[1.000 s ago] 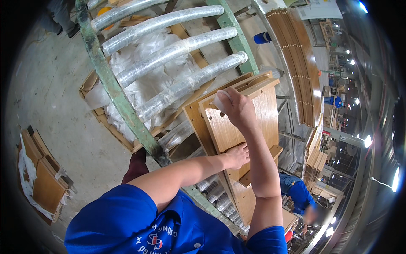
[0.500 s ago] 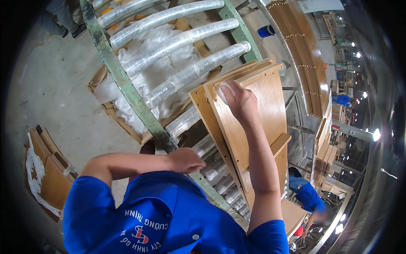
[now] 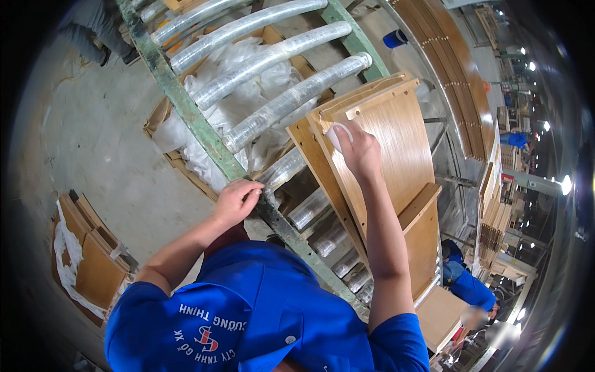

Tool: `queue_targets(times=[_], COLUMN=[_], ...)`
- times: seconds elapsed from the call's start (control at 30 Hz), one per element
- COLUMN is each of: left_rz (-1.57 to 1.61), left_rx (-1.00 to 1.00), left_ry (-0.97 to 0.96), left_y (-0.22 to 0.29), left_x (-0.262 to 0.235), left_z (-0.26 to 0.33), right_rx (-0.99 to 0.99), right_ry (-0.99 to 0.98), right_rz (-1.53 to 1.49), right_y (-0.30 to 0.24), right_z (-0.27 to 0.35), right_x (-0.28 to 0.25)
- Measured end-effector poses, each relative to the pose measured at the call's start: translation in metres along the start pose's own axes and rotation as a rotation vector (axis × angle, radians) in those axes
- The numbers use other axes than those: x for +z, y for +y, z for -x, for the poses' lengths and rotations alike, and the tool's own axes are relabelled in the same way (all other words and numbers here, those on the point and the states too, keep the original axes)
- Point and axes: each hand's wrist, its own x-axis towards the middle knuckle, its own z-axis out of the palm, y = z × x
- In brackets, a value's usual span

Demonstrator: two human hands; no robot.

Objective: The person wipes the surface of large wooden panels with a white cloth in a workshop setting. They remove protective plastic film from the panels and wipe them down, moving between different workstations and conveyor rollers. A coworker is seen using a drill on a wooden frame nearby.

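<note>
My right hand [image 3: 361, 154] is closed around a rounded white wad [image 3: 339, 136], pressed at the edge of a light-brown wooden panel [image 3: 396, 139]. Whether the wad is cloth or foam cannot be made out. That panel lies tilted against a second wooden board [image 3: 331, 180] with holes along its edge. A wooden strip [image 3: 421, 208] stands up across the panel's face. At the near green metal rail [image 3: 204, 139], my left hand [image 3: 234, 203] has its fingers drawn together, fingertips at the rail; anything in them is hidden.
Plastic-wrapped rollers [image 3: 297, 93] span the green frame. Below them, a cardboard box [image 3: 162, 118] holds white plastic sheeting. Curved wooden parts [image 3: 93, 266] are at the lower left, stacked brown boards [image 3: 455, 93] at the upper right. A co-worker in blue [image 3: 468, 288] bends at the right.
My left hand has moved away from my body, forward and left, to the green rail. My right hand stays at the panel's edge with the wad. The whole view has shifted slightly.
</note>
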Motion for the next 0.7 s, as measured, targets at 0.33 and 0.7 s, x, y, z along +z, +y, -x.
queue_targets(times=[0.33,0.7], left_rz=[0.016,-0.018], left_rx=[0.084,0.119], left_ry=[-0.139,-0.322], left_y=[0.018,0.030], left_x=[0.025,0.044], left_z=[-0.002,-0.017], right_rx=[0.241,0.526], right_ry=[-0.012,0.131], right_rz=[-0.154,-0.210], right_y=[0.017,0.059], right_z=[0.047,0.161], right_x=[-0.010,-0.025])
